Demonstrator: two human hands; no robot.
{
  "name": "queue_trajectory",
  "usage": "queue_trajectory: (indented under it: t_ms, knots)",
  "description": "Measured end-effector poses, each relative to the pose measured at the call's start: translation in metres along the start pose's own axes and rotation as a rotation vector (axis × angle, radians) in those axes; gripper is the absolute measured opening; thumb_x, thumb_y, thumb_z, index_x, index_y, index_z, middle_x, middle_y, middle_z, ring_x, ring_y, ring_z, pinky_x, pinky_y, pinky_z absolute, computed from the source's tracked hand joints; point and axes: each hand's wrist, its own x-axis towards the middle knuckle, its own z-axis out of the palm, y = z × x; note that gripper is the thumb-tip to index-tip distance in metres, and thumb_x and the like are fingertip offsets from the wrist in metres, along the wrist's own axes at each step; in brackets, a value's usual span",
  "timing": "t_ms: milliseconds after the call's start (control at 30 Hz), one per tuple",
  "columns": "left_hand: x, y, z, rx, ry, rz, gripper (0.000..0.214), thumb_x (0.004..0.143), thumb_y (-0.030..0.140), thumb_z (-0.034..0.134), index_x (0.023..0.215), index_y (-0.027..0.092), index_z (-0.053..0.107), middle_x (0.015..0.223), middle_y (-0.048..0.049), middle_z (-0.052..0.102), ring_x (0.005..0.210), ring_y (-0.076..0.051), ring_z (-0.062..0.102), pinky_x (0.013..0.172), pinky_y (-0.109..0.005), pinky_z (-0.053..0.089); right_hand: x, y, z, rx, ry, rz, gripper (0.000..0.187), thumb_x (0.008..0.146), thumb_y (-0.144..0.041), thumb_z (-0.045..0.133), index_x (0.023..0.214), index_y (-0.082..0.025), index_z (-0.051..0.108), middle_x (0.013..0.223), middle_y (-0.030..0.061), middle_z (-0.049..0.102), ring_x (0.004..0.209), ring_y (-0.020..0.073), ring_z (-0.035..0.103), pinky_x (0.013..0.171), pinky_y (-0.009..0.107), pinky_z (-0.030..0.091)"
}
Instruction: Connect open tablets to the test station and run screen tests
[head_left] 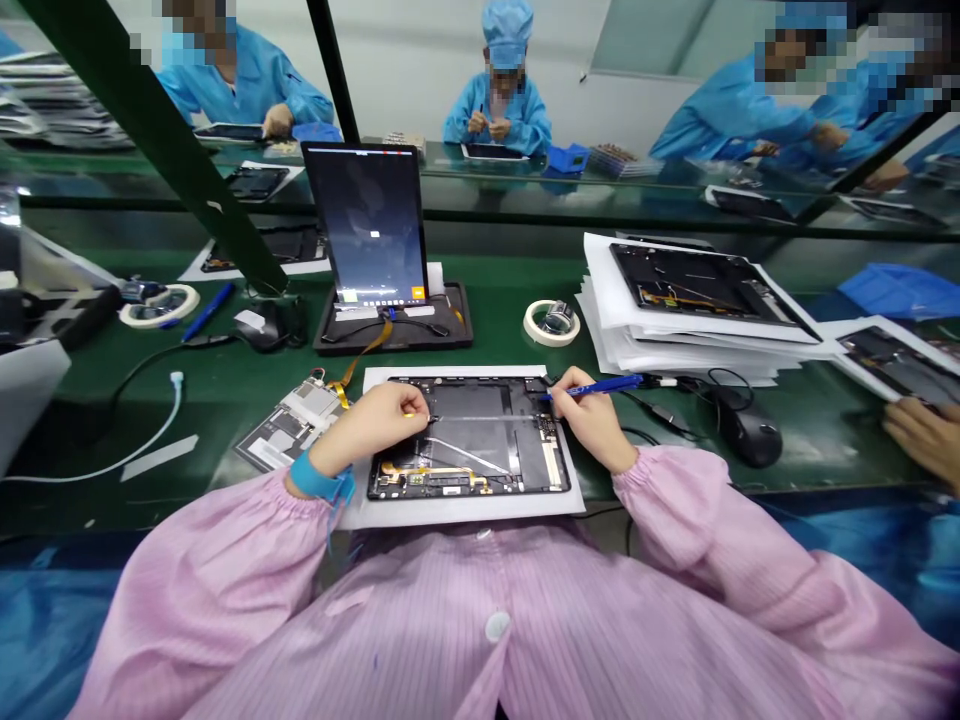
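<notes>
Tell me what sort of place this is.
Most likely a factory electronics assembly line: an opened tablet lies on paper at a green workbench, more tablet casings are stacked nearby, and a co-worker wears a blue smock and cap.

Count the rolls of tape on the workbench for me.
2. One roll of masking tape lies at the bench's left, beside a blue pen; the other lies just beyond the open tablet, right of the upright display. The paper stack could hide more.

Electronics assembly line — gowned workers (499, 110), green benches (495, 325), opened tablets (469, 412).
</notes>
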Motion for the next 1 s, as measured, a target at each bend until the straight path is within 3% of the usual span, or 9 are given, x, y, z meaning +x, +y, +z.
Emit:
queue_trajectory:
  t_ms: [167,267,367,467,600,700,833,933,1000]
  knots:
    - [0.000,-0.001,0.000,-0.032,-0.008,-0.022,0.017,0.065,0.025,0.053,0.071,0.018,0.068,0.067,-0.0025,0.067,0.062,-0.017,0.060,0.058,-0.025,0.045,-0.003,0.001,-0.002,-0.003,-0.004,0.003,0.017,0.083,-0.025,0.050,0.067,-0.021,0.045,0.057,-0.0044,0.049,0.054,0.0134,0.050,0.058,0.026,0.039]
    - [0.001,-0.001,-0.001,-0.072,-0.018,-0.020,0.016,0.064,0.025,0.055,0.070,0.018,0.068,0.066,-0.0026,0.068,0.062,-0.017,0.061,0.058,-0.025,0.046,0.010,-0.009,-0.007,-0.085,0.022,-0.114,0.018,0.088,-0.029,0.049,0.072,-0.021,0.048,0.065,-0.0016,0.053,0.060,0.0149,0.052,0.061,0.027,0.040]
    - [0.002,-0.002,-0.001,-0.124,-0.028,-0.019,0.015,0.064,0.026,0.057,0.068,0.017,0.068,0.066,-0.0028,0.068,0.062,-0.017,0.061,0.059,-0.025,0.046,0.043,-0.025,-0.004,-0.391,-0.050,-0.310,0.016,0.095,-0.031,0.044,0.096,-0.020,0.055,0.088,0.0050,0.062,0.081,0.0194,0.057,0.074,0.030,0.042]
    - [0.002,-0.004,-0.001,-0.167,-0.026,-0.021,0.014,0.064,0.027,0.059,0.068,0.017,0.067,0.065,-0.0026,0.068,0.061,-0.016,0.061,0.059,-0.025,0.046,0.087,-0.035,0.016,-0.805,-0.195,-0.372,0.023,0.096,-0.023,0.039,0.110,-0.015,0.056,0.103,0.0127,0.061,0.099,0.0262,0.052,0.082,0.033,0.039]
    - [0.001,-0.006,-0.001,-0.198,-0.040,0.011,0.014,0.067,0.029,0.061,0.070,0.017,0.067,0.070,-0.0030,0.070,0.065,-0.017,0.063,0.063,-0.026,0.048,0.135,-0.035,0.043,-0.942,-0.289,-0.361,0.026,0.091,-0.013,0.043,0.111,-0.013,0.058,0.099,0.0147,0.062,0.097,0.0271,0.051,0.081,0.033,0.040]
    - [0.000,-0.006,-0.002,-0.189,-0.050,0.044,0.016,0.070,0.031,0.061,0.071,0.017,0.067,0.074,-0.0040,0.070,0.069,-0.017,0.063,0.067,-0.027,0.048,0.166,-0.032,0.040,-0.966,-0.243,-0.339,0.032,0.095,-0.029,0.044,0.119,-0.011,0.056,0.117,0.0190,0.056,0.110,0.0310,0.047,0.088,0.039,0.040]
    - [-0.001,-0.005,-0.005,-0.187,-0.031,0.076,0.017,0.072,0.033,0.063,0.070,0.017,0.067,0.072,-0.0039,0.069,0.068,-0.017,0.062,0.065,-0.026,0.047,0.203,-0.021,0.020,-0.967,-0.058,-0.037,0.057,0.099,-0.049,0.031,0.125,-0.003,0.052,0.139,0.0268,0.038,0.133,0.0390,0.025,0.102,0.052,0.029]
    - [-0.001,-0.006,-0.008,-0.253,0.070,0.084,0.020,0.074,0.036,0.063,0.073,0.017,0.067,0.071,-0.0036,0.068,0.066,-0.016,0.061,0.062,-0.026,0.045,0.212,-0.016,0.013,-0.960,-0.030,0.118,0.061,0.098,-0.049,0.034,0.128,0.002,0.048,0.141,0.0315,0.033,0.134,0.0423,0.023,0.102,0.059,0.025]
    - [0.000,-0.006,-0.011,-0.329,0.215,0.079,0.023,0.075,0.039,0.063,0.077,0.016,0.066,0.074,-0.0040,0.068,0.068,-0.016,0.061,0.063,-0.026,0.046,0.202,-0.024,0.016,-0.945,0.045,0.000,0.059,0.096,-0.046,0.039,0.131,0.001,0.043,0.143,0.0310,0.030,0.135,0.0411,0.023,0.104,0.058,0.023]
